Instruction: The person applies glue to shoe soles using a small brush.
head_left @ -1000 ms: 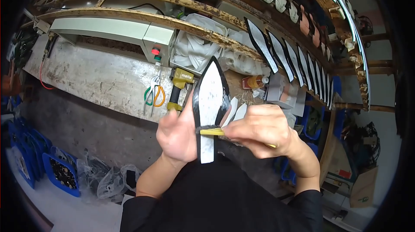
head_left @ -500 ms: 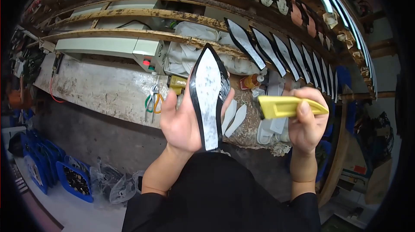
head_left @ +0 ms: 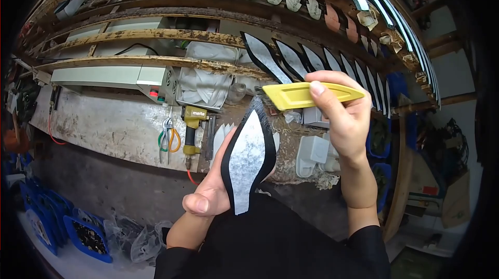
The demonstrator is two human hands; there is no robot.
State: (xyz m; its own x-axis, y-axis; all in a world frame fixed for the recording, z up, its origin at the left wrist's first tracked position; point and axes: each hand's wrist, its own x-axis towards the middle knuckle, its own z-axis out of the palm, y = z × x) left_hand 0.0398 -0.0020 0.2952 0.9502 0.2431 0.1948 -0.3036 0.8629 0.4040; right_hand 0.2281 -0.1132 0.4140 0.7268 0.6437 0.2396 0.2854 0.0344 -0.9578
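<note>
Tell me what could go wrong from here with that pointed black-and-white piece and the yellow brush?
The left hand cradles the pointed piece with its thumb out to the side, so a firm push might tilt it or make it slip.

The right hand holds the yellow brush with its bristles at or close to the tip; a stray stroke could mark the white panel.

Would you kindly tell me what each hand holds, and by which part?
The left hand cradles the sole from behind, around its middle; the right hand grips the yellow brush by its handle.
</note>
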